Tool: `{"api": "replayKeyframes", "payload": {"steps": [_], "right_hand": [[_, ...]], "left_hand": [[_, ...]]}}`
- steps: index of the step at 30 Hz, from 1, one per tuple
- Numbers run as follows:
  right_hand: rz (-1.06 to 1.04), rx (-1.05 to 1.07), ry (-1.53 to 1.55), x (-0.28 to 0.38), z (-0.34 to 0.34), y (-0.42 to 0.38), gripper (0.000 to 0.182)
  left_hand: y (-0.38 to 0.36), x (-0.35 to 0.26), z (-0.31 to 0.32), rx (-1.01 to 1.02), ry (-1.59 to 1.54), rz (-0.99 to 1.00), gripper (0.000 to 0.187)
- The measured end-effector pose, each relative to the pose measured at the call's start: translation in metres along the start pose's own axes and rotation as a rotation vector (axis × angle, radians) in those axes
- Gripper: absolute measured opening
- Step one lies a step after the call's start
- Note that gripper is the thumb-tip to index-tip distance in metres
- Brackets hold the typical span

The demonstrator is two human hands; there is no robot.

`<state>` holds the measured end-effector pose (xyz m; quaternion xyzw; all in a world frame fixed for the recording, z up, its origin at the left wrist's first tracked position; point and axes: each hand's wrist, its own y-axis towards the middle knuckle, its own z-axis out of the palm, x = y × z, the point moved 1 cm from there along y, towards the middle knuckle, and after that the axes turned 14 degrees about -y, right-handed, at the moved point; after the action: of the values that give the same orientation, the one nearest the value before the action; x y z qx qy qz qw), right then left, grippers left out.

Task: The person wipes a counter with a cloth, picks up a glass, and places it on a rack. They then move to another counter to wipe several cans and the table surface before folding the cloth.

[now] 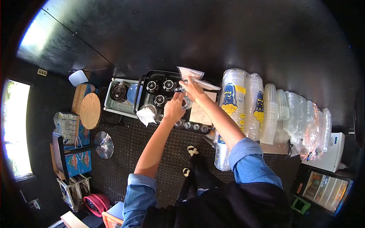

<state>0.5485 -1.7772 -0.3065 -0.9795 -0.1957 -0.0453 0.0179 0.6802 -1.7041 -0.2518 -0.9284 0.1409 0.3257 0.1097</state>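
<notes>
A black tray (140, 110) holds several upside-down black cups (169, 85) and clear glasses. My left hand (174, 108) is over the middle of it, fingers curled at a clear glass (187, 102). Just beyond, my right hand (192, 89) has its fingers bent around a clear glass piece (179, 90) that lies between the fingertips of both hands. Its lower part is hidden. A white cloth or crumpled plastic (146, 116) covers a cup near the tray's left front. Small glasses (188, 125) line the front edge.
A dish rack (123, 105) with a dark bowl and a blue bowl (132, 93) stands left of the tray. To the right are sleeves of plastic cups (232, 95). Beside my right hand lie a flat beige board (201, 110) and a plastic packet (190, 72). A round-topped stool (90, 111) stands left.
</notes>
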Motion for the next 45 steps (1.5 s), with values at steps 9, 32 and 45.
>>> {"api": "replayKeyframes", "payload": {"steps": [9,32,45], "right_hand": [[-0.022,0.111,0.102,-0.001,-0.023,-0.001,0.063],[-0.018,0.259,0.013,0.028,-0.026,-0.054,0.064],[-0.125,0.055,0.237,0.045,-0.062,-0.126,0.057]], "left_hand": [[0.015,0.011,0.010,0.100,0.058,0.038,0.067],[-0.038,0.014,0.037,-0.099,0.070,0.088,0.070],[-0.078,-0.008,0.035,-0.119,0.066,0.184,0.069]]}}
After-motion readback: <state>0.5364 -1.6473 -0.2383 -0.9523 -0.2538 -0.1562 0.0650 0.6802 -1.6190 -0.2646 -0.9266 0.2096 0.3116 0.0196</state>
